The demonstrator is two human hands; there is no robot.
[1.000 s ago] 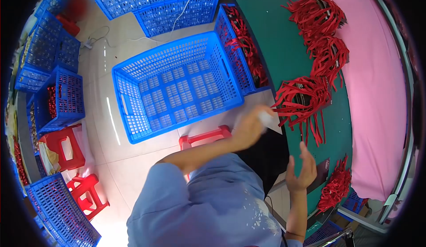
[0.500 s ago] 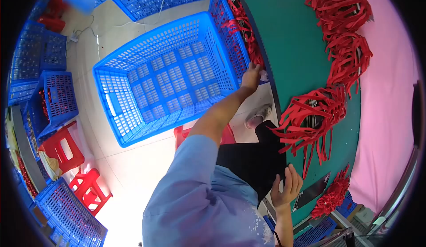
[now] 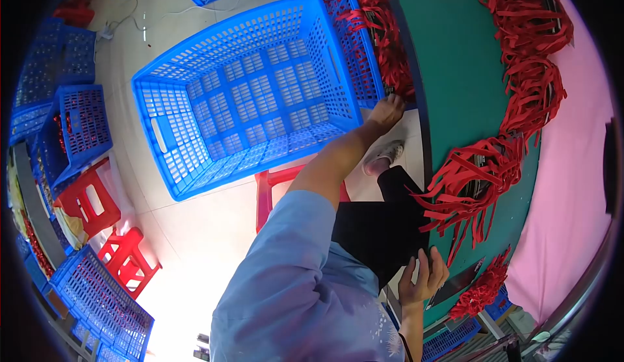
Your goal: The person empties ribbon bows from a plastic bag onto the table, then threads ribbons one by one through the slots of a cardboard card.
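My left hand (image 3: 388, 110) reaches out to the near end of a narrow blue basket (image 3: 354, 43) filled with red straps (image 3: 389, 50). Its fingers are bent together at the straps and a small dark tag; what they pinch is too small to make out. Beside the table edge, my right hand (image 3: 422, 277) hangs with fingers apart and nothing in them. Red strap bundles with dark parts (image 3: 478, 173) lie on the green table (image 3: 455, 95), above my right hand. A smaller red heap (image 3: 482, 290) lies to its right.
A large empty blue crate (image 3: 253, 160) sits on the floor left of the narrow basket. Red stools (image 3: 91, 199) and more blue crates (image 3: 101, 303) stand at the far left. Pink cloth (image 3: 565, 186) borders the table on the right. A shoe (image 3: 383, 157) shows below my left hand.
My left hand went from over my lap, with something white, up to the narrow basket's end, where it stays. My right hand has lowered slightly. The view has shifted.
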